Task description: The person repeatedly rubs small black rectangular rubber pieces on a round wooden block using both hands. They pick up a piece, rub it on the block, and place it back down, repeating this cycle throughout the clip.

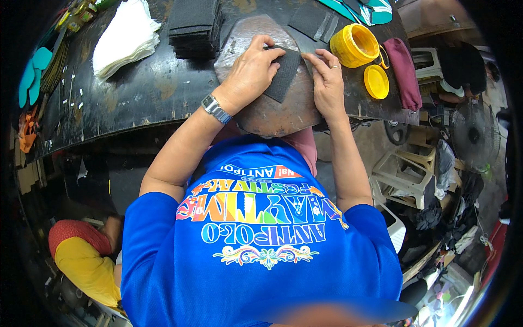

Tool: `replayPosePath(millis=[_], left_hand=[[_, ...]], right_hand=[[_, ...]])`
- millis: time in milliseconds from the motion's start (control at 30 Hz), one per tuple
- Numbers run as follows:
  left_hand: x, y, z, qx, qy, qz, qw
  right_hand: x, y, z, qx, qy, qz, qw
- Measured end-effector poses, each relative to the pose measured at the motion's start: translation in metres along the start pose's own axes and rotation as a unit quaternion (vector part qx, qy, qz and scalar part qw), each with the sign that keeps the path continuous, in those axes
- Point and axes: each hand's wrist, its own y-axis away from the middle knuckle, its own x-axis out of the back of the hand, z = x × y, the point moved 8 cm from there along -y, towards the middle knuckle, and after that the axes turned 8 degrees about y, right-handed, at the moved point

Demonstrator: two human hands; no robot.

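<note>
A black textured fabric piece (284,76) lies slanted on a worn brown board (289,117), which rests at the table's front edge. My left hand (249,71) is closed on the upper left part of this piece, thumb and bent fingers at its edge. A metal wristwatch (217,109) is on my left wrist. Just to the right, my right hand (328,82) has its fingers curled together, with the fingertips by the piece's upper right corner. Whatever lies between those fingertips is too small to make out. A ring shows on one finger.
Behind the board stand a black stack of pieces (193,27) and a white stack of sheets (128,41). At right are an open yellow jar (348,52), its yellow lid (376,82) and a maroon cloth bundle (402,73). Plastic chairs (400,177) crowd the floor.
</note>
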Motion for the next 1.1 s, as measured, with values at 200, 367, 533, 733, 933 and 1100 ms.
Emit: replayPosePath(millis=[200,367,533,733,933,1100], left_hand=[[-0.001,0.000,0.001,0.005,-0.009,-0.001,1.000],[-0.001,0.001,-0.002,0.016,-0.003,0.000,1.000],[0.001,-0.001,-0.001,0.004,-0.015,0.006,1.000],[0.001,-0.002,-0.006,0.017,-0.013,0.004,1.000],[0.008,-0.020,-0.020,0.085,0.067,-0.029,0.994],[0.027,-0.085,-0.026,0.000,0.105,0.110,0.988]], right_hand=[[-0.005,-0.003,-0.002,0.013,0.032,0.017,0.999],[0.005,0.010,-0.026,0.095,0.128,0.030,0.987],[0.009,0.034,-0.053,0.177,0.210,0.004,0.962],[0.004,0.064,-0.084,0.250,0.228,-0.013,0.941],[0.023,0.060,-0.083,0.161,0.035,-0.048,0.985],[0.055,0.053,-0.049,0.009,-0.074,0.056,0.996]])
